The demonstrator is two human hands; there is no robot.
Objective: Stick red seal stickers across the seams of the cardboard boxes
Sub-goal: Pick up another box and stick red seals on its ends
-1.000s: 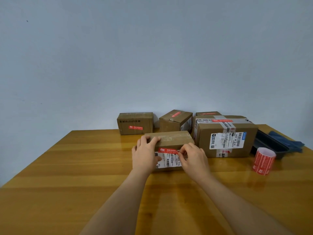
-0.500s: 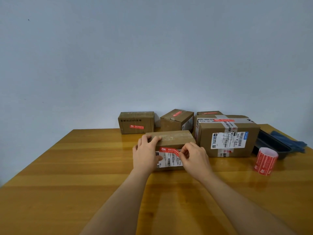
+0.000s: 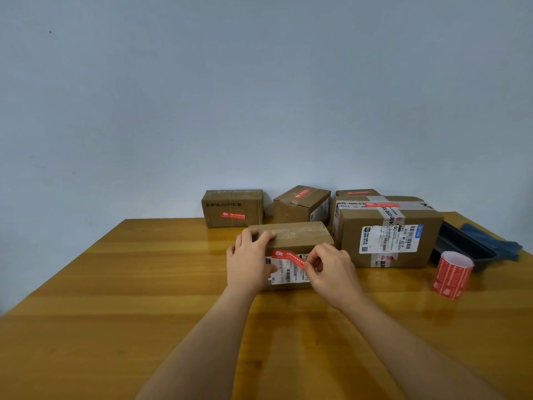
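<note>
A left hand (image 3: 248, 262) grips a small brown cardboard box (image 3: 291, 241) while the right hand (image 3: 331, 272) pinches a thin red seal sticker (image 3: 288, 258), seemingly flimsy, best held by its end.

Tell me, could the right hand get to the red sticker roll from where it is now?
Probably yes. The sticker roll stands alone on bare table right of the right hand, nothing between them. But that hand pinches the red sticker and must release it first.
</note>
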